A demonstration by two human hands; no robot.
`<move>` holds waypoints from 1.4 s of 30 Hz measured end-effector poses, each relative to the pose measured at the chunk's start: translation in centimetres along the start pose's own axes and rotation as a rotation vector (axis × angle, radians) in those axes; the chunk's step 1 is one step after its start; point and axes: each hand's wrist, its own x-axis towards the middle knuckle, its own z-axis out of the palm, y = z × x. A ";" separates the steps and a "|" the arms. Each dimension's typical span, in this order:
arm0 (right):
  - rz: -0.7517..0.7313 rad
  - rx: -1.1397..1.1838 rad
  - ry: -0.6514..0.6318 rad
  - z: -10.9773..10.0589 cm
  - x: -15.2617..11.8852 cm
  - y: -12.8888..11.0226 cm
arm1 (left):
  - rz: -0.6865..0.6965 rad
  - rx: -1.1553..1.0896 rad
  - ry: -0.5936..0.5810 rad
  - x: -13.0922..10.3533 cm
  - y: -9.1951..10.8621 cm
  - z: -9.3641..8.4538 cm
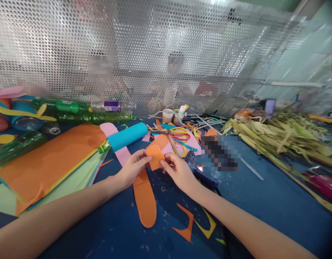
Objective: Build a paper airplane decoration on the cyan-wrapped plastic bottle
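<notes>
Hands (130, 169) (182, 173) partly cover the small orange piece (156, 157).

— What can you see of the person's own body?
— Two slender forearms: the left forearm (60, 212) at the lower left of the frame, the right forearm (236, 217) at the lower right.
— Anything worn on them?
— Both are bare from the frame's edges to the narrow wrists (113, 184).
— And lower down?
— The left hand (132, 167) and right hand (180, 172), mid-frame, are bare too, with slim fingers (144, 162).
— The nails?
— Too small to judge.
</notes>
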 end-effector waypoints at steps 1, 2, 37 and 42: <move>0.001 0.008 0.008 0.0 0.0 0.0 | -0.001 -0.007 0.000 0.0 0.0 0.0; 0.001 0.016 0.018 0.0 0.0 0.0 | -0.003 -0.011 -0.002 0.0 0.0 0.0; -0.078 -1.058 0.155 -5.3 3.4 1.5 | 0.481 1.453 -0.204 -4.2 1.0 -0.9; -0.050 -1.013 0.291 -6.7 3.0 0.4 | 0.494 1.433 -0.259 -4.4 1.0 -0.9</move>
